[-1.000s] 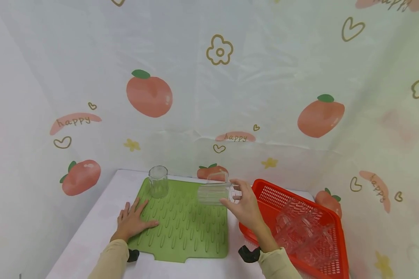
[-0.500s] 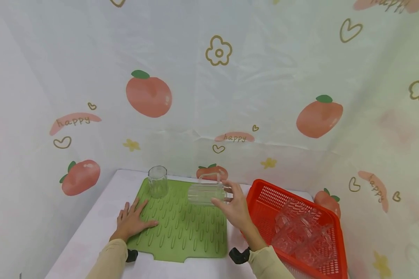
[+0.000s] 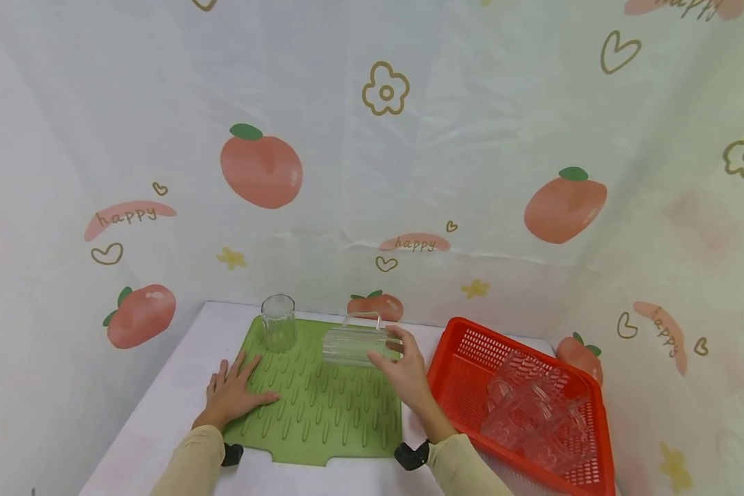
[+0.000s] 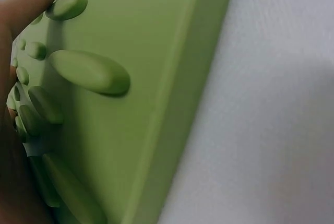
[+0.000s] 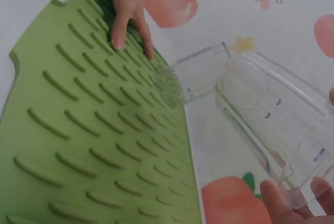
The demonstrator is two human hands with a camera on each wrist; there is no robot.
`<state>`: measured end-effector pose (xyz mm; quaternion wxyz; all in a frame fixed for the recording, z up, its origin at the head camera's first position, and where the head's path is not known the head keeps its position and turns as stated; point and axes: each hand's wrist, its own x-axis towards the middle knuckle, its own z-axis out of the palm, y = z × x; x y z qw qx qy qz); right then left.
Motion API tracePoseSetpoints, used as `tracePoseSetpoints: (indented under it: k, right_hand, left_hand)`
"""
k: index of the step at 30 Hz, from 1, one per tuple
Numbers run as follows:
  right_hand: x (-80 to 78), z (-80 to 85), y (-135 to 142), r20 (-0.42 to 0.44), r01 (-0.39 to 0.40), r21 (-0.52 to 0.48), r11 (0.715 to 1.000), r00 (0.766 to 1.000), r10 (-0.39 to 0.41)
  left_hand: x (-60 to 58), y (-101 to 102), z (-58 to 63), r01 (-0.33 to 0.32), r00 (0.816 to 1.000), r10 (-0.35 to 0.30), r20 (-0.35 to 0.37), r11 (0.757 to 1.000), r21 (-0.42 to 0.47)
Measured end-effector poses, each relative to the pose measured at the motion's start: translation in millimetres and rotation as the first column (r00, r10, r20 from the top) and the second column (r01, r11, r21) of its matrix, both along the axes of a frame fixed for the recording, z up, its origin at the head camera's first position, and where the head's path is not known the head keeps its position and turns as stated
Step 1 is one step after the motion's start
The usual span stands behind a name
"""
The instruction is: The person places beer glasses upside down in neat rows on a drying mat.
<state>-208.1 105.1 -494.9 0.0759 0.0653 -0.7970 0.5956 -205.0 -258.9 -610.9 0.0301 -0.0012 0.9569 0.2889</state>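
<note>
My right hand [image 3: 404,370] grips a clear glass mug [image 3: 350,346] at one end. The mug lies sideways in the air above a green drying mat [image 3: 322,406] with raised ridges, its handle [image 3: 362,317] on the far side. My left hand [image 3: 231,394] rests with spread fingers on the mat's left edge; the left wrist view shows a finger [image 4: 32,3] against the ridges. On the mat's far left corner stands another clear glass [image 3: 280,329], also seen as a glass [image 5: 193,75] beyond the held mug in the right wrist view. Whether it stands upside down I cannot tell.
Right of the mat, a red plastic basket [image 3: 449,375] holds several clear glass mugs [image 3: 536,413] lying in a heap. The white table [image 3: 161,413] meets a patterned cloth wall [image 3: 347,172] at the back. Cloth also hangs at both sides.
My right hand has carried the glass mug leftward from near the basket, farther over the green mat. My left hand stays in place on the mat's edge.
</note>
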Motion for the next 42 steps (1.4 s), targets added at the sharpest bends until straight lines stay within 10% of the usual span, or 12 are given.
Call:
tracePoseSetpoints:
  k: [10,22,30,42]
  right_hand:
    - [-7.4,-12.6,-12.0,0.105,-0.02,-0.095,0.995,0.994,0.03]
    - [-15.0,-33.5,-24.7,0.124,-0.094,-0.201,0.975,0.985,0.12]
    - [-14.9,-41.7,-28.6,0.141,-0.123,-0.231,0.965,0.977,0.158]
    - [-13.7,-51.3,-33.0,0.173,-0.121,-0.269,0.956,0.97,0.172]
  left_hand:
    - [0.0,1.8,13.8,0.002,0.997,0.001,0.073,0.999,-0.041]
    - [-5.9,-4.8,-0.2,0.004,1.0,-0.004,0.006,1.0,-0.023]
    - [-1.7,5.9,23.5,0.014,0.991,-0.008,0.132,0.999,-0.048]
    - [-10.6,-5.6,37.8,-0.015,0.997,0.004,0.081,0.991,0.136]
